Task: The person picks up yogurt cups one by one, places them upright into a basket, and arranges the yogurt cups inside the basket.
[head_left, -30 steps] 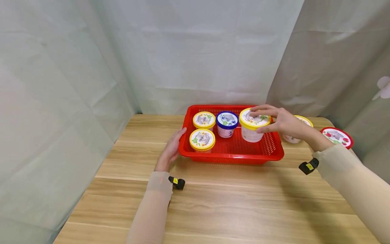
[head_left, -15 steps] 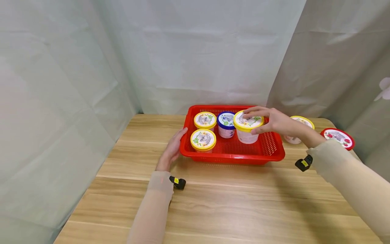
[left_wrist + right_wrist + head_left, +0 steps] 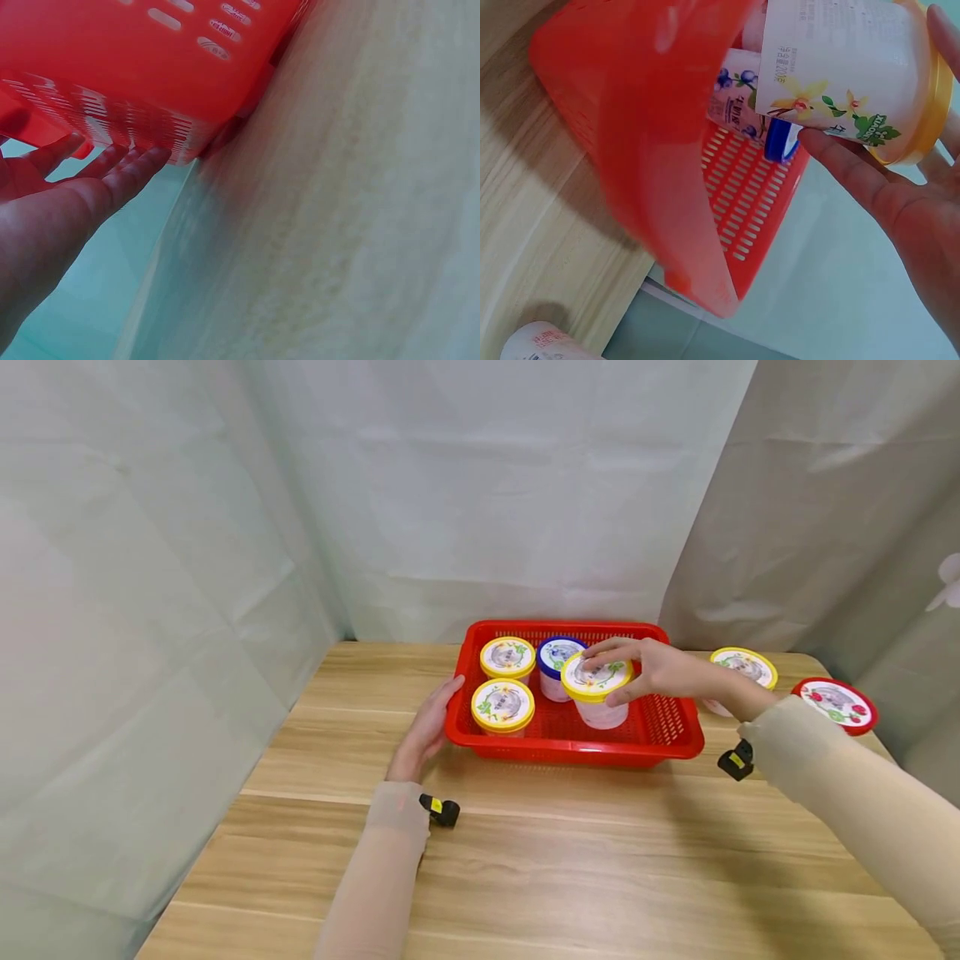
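My right hand (image 3: pixel 651 674) grips a yellow-lidded tub (image 3: pixel 600 710), fingers on its lid and thumb against the near edge. The right wrist view shows vanilla flowers on the tub (image 3: pixel 847 67) beside a tub with blueberries (image 3: pixel 731 90). The held tub is over the middle of a red plastic basket (image 3: pixel 577 746), partly hiding the blue-lidded tub (image 3: pixel 553 687). Two yellow-lidded tubs (image 3: pixel 507 657) stand along the basket's left side. My left hand (image 3: pixel 427 727) rests against the basket's left end, its fingers (image 3: pixel 131 172) stretched along the slotted outer wall.
Outside the basket, to its right, stand another yellow-lidded tub (image 3: pixel 744 667) and a red-lidded tub (image 3: pixel 835 704) near the table's right edge. The wooden table (image 3: pixel 562 860) meets a pale curtain (image 3: pixel 487 510) at the back and left.
My right hand has moved left and nearer to me with the yellow-lidded tub, which now overlaps the blue-lidded one in view. My left hand stays at the basket's left end.
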Demonstrator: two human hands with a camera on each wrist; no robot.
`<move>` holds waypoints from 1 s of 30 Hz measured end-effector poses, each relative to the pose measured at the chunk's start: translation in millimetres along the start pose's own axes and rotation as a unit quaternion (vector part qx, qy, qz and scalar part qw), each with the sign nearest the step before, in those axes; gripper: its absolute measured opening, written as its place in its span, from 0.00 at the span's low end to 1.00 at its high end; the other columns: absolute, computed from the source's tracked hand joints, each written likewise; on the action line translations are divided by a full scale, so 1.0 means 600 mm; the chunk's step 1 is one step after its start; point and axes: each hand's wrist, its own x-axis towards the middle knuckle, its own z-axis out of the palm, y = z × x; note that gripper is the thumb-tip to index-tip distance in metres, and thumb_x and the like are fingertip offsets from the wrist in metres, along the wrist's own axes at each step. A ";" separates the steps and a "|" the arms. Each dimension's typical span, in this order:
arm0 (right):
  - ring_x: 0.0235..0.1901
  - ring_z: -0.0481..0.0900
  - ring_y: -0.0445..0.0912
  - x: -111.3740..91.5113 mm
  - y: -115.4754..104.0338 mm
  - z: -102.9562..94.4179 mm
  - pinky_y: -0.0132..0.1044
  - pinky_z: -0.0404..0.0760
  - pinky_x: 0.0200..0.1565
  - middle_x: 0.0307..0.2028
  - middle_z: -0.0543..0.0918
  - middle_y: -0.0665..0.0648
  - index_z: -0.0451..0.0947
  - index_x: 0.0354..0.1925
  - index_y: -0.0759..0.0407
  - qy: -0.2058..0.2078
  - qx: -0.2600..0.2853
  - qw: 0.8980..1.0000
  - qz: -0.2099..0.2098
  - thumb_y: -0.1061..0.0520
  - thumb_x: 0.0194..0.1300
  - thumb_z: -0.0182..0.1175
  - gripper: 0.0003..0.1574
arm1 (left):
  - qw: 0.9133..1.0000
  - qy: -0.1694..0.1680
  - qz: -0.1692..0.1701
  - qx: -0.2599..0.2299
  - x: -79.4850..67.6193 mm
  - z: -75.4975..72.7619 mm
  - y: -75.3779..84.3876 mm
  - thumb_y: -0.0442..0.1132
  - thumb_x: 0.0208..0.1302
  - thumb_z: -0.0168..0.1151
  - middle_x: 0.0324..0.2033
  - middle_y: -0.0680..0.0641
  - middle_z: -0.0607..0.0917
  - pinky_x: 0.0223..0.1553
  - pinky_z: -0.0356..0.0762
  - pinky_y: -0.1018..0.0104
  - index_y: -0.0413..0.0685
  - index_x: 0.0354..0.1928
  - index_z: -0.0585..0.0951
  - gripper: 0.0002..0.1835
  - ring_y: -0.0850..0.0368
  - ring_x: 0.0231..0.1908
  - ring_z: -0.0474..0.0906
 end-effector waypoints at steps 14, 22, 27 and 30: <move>0.70 0.64 0.59 0.033 -0.009 0.011 0.51 0.75 0.63 0.70 0.73 0.59 0.82 0.64 0.56 -0.037 -0.018 0.999 -0.016 0.55 0.62 0.75 0.32 | 1.000 0.005 -0.004 -0.005 0.000 0.003 -0.002 0.53 0.83 0.43 0.74 0.42 0.67 0.71 0.68 0.53 0.48 0.82 0.56 0.32 0.49 0.69 0.67; 0.70 0.64 0.60 0.053 -0.010 0.019 0.45 0.79 0.58 0.70 0.73 0.60 0.82 0.65 0.56 -0.080 -0.017 0.997 -0.011 0.55 0.63 0.73 0.32 | 1.000 0.001 0.000 -0.009 0.002 0.004 -0.003 0.52 0.83 0.44 0.74 0.42 0.67 0.72 0.67 0.52 0.49 0.81 0.58 0.32 0.49 0.69 0.68; 0.69 0.63 0.59 0.061 -0.013 0.019 0.45 0.81 0.57 0.71 0.72 0.59 0.82 0.64 0.53 -0.100 -0.021 0.995 0.006 0.53 0.62 0.74 0.32 | 1.000 -0.005 0.005 -0.014 0.003 0.005 -0.005 0.52 0.83 0.43 0.75 0.41 0.66 0.72 0.66 0.51 0.48 0.81 0.57 0.32 0.48 0.70 0.67; 0.69 0.63 0.59 0.064 -0.014 0.021 0.44 0.81 0.57 0.70 0.72 0.59 0.83 0.63 0.54 -0.111 -0.012 0.994 0.009 0.53 0.62 0.74 0.31 | 1.000 -0.005 0.006 -0.013 0.004 0.004 -0.006 0.52 0.84 0.43 0.75 0.41 0.66 0.73 0.65 0.50 0.48 0.82 0.56 0.32 0.48 0.71 0.66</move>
